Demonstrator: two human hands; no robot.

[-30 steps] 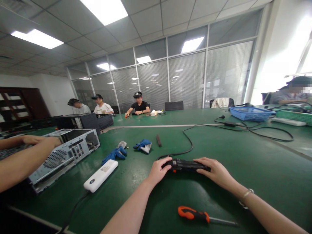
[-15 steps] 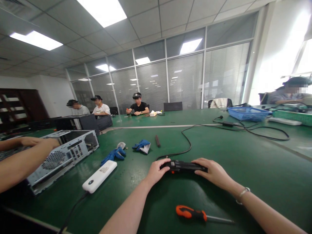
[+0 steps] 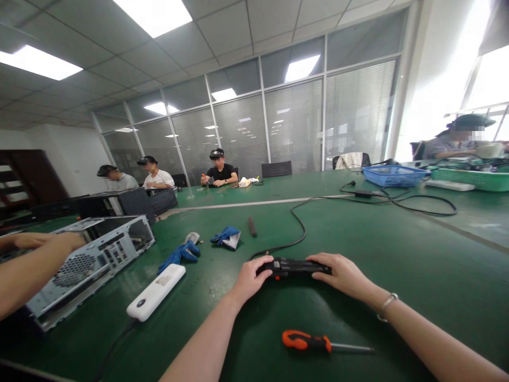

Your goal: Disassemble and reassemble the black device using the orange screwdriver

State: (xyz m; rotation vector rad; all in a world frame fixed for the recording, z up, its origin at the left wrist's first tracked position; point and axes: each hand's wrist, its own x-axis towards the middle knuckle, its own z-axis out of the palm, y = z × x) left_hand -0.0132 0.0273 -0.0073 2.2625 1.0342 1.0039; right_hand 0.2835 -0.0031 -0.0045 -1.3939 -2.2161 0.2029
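Observation:
A black corded electric screwdriver (image 3: 295, 267) with a small orange-red part lies crosswise on the green table. My left hand (image 3: 253, 276) is closed around its left end, where the black cable seems to come in. Thumb and fingers of my right hand (image 3: 337, 271) grip the other end. Closer to me, a screwdriver (image 3: 308, 341) with an orange and black handle rests on the table, its shaft pointing right; neither hand touches it.
Left of my hands lie a white power strip (image 3: 157, 293) and blue work gloves (image 3: 226, 237). A co-worker's arms (image 3: 37, 265) reach into an open computer case (image 3: 99, 265). Beyond are a dark bar (image 3: 252, 227), a black cable (image 3: 304, 223), a blue basket (image 3: 393, 176) and a green basket (image 3: 473, 179).
The camera view has shifted a little, so most things appear slightly farther left. Both my hands keep their hold on the electric screwdriver, with no clear change in grip.

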